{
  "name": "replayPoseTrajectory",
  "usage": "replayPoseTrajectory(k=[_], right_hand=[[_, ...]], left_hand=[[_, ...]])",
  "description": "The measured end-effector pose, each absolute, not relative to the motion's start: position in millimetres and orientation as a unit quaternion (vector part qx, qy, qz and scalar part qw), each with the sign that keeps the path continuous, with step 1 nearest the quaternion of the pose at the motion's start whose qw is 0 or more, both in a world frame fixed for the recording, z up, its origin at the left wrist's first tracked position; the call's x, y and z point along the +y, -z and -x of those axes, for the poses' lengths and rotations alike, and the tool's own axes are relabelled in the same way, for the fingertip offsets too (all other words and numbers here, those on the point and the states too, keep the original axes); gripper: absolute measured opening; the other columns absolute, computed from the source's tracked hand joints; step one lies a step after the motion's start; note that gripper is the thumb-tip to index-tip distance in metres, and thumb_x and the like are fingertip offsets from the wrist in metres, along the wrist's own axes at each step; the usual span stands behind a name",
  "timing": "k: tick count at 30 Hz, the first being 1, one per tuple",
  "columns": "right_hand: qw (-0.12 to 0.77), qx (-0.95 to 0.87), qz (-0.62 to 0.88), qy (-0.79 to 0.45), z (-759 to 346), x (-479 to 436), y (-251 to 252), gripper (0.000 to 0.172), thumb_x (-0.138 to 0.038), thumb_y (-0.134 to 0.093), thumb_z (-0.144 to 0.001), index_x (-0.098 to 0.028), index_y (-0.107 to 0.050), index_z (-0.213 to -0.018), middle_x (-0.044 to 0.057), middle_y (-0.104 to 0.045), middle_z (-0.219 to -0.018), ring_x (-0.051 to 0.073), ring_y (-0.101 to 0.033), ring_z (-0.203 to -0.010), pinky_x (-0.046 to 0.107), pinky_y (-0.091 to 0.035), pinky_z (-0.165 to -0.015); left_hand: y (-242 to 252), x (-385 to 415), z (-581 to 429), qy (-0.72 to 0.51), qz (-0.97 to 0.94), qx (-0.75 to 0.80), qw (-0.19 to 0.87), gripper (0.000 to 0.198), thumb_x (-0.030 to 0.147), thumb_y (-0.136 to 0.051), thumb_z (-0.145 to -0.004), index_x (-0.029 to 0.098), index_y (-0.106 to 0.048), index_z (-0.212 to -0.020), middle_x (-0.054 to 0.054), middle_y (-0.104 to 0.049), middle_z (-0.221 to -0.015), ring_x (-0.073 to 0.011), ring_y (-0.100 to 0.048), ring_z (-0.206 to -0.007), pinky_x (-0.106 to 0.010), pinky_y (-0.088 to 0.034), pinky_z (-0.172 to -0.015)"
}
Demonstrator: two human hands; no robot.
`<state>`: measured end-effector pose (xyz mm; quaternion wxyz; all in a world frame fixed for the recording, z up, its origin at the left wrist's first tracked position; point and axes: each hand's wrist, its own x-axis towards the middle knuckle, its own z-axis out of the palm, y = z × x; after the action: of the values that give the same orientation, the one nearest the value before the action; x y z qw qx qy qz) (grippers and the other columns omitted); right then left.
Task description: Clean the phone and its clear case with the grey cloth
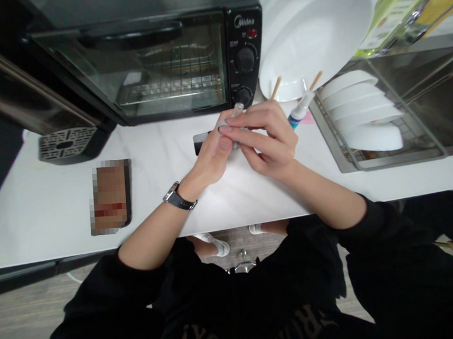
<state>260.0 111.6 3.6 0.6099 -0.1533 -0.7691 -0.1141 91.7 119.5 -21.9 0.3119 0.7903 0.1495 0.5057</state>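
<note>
My left hand [212, 152] is closed around a small clear object [238, 107], whose transparent end sticks out above the fingers. The rest of it is hidden in the hands. My right hand [272, 136] meets it from the right, thumb and fingers pinched at a small grey piece [221, 125] by my left fingers; I cannot make out its kind. Partly behind my left hand, a flat dark and grey item [200, 139] lies on the white counter [152, 158]. Just beyond my right hand is a small bottle [300, 109] with a white top and blue label.
A black toaster oven [136, 67] stands at the back. Large white plates [318, 36] lean beside it, near wooden sticks [276, 87]. At right, a rack [436, 146] holds white bowls [374, 137]. A phone [111, 197] and a black drip tray [66, 145] are at left.
</note>
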Motion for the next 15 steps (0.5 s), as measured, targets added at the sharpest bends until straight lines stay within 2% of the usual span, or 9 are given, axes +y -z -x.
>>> replayPoseTrajectory(k=[3,7,10,13,15], right_hand=[[0.612,-0.767,0.14,0.135,-259,112,-7,0.043,-0.027,-0.048,-0.108,-0.036,-0.068,-0.146,0.002,-0.076,-0.115,0.02,-0.077,-0.106,0.041,-0.067,-0.092],[0.622,-0.757,0.154,0.127,-262,114,-7,0.045,-0.025,-0.046,-0.109,-0.038,-0.067,-0.147,0.003,-0.077,-0.115,0.02,-0.076,-0.105,0.041,-0.067,-0.091],[0.602,-0.764,0.228,0.049,-270,117,-2,0.041,-0.035,-0.045,-0.11,-0.038,-0.071,-0.141,0.006,-0.075,-0.118,0.026,-0.075,-0.113,0.051,-0.066,-0.098],[0.58,-0.757,0.299,-0.027,-276,119,4,0.041,-0.049,-0.048,-0.108,-0.035,-0.075,-0.137,0.01,-0.073,-0.121,0.032,-0.072,-0.125,0.059,-0.063,-0.106],[0.579,-0.752,0.313,-0.041,-278,119,6,0.042,-0.051,-0.049,-0.108,-0.035,-0.076,-0.136,0.01,-0.073,-0.121,0.033,-0.07,-0.127,0.06,-0.062,-0.108]], left_hand=[[20,118,-91,-0.505,-0.795,0.147,0.301,0.073,0.077,-0.02,-0.108,0.032,-0.052,-0.155,-0.009,-0.061,-0.154,-0.0281,-0.058,-0.149,-0.048,-0.048,-0.127],[16,114,-91,-0.481,-0.776,0.208,0.352,0.088,0.09,-0.018,-0.098,0.032,-0.052,-0.155,-0.011,-0.068,-0.144,-0.0346,-0.06,-0.145,-0.054,-0.056,-0.116],[18,113,-92,-0.47,-0.756,0.226,0.394,0.095,0.096,-0.02,-0.092,0.034,-0.049,-0.158,-0.013,-0.072,-0.132,-0.0364,-0.066,-0.135,-0.052,-0.061,-0.103],[21,114,-91,-0.466,-0.751,0.224,0.41,0.099,0.099,-0.021,-0.088,0.034,-0.047,-0.159,-0.013,-0.071,-0.132,-0.0344,-0.069,-0.128,-0.048,-0.062,-0.097],[21,115,-91,-0.468,-0.749,0.224,0.412,0.099,0.099,-0.021,-0.088,0.035,-0.047,-0.159,-0.013,-0.07,-0.134,-0.0335,-0.069,-0.126,-0.047,-0.062,-0.095]])
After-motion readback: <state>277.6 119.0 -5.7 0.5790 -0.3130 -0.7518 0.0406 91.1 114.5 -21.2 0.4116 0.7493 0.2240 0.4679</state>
